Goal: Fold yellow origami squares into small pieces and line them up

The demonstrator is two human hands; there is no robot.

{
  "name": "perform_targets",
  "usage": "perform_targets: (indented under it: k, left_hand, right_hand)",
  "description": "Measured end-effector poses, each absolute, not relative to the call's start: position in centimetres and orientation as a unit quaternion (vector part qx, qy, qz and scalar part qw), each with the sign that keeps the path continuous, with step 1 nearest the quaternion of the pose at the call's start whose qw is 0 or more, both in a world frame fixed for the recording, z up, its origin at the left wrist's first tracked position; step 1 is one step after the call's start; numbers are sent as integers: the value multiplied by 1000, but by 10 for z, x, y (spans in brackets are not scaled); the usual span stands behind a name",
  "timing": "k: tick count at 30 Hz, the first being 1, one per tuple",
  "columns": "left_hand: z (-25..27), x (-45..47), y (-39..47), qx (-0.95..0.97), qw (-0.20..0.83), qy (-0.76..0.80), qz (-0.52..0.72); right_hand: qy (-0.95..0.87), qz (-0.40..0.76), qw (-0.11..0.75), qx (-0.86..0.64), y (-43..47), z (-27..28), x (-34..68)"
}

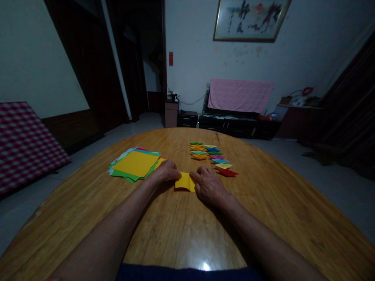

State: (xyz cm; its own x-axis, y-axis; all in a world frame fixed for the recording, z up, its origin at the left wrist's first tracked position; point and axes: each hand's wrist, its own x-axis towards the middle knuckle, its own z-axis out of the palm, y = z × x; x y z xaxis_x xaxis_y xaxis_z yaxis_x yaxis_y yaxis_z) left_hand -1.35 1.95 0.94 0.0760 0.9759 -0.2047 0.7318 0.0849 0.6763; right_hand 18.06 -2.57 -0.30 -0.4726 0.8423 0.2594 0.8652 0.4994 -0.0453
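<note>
A folded piece of yellow paper (184, 182) lies between my hands just above or on the wooden table, creased near its right side. My left hand (168, 171) pinches its upper left corner between thumb and fingers. At the right edge, my right hand (209, 185) grips the same paper, its fingers curled and partly covering it. Left of my left hand sits a stack of coloured paper sheets (136, 164), a yellow one on top. Beyond my right hand, folded paper boats stand in two rows, with a red paper boat (226, 172) nearest.
The round wooden table (175, 230) fills the foreground, and its far edge curves behind the boats. Past it stand a low black cabinet (228, 124) and a pink cloth (240, 95) draped over something. A checked red-and-white cloth (26, 140) is at the far left.
</note>
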Motion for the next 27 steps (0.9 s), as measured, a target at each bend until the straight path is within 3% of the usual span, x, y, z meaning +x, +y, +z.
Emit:
perform_targets:
  k: [15, 27]
  left_hand:
    - [-3, -8, 29, 657, 286, 663, 217]
    - [-10, -5, 27, 659, 326, 629, 252]
  right_hand:
    - [-866, -48, 113, -484, -28, -1, 181]
    - [-863, -38, 144, -483, -27, -5, 183]
